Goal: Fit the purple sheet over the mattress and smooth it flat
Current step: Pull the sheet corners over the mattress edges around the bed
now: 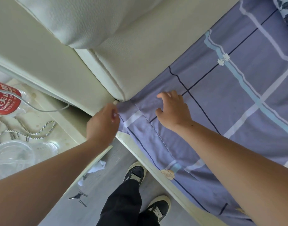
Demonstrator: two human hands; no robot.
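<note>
The purple sheet (229, 98), checked with white, teal and dark lines, covers the mattress on the right and hangs over its near side. My left hand (104, 123) pinches the sheet's corner where the mattress meets the cream padded headboard (131, 59). My right hand (172, 110) rests on top of the sheet just beside that corner, fingers spread and curled into the fabric. A fold runs down from the corner along the mattress edge. The mattress itself is hidden under the sheet.
A cream bedside table (47, 121) on the left holds a red-labelled water bottle (6, 101), a cable, a braided cord and clear plastic containers. The cream bed frame rail (149, 163) runs along the grey floor, where my shoes (136, 173) stand among small litter.
</note>
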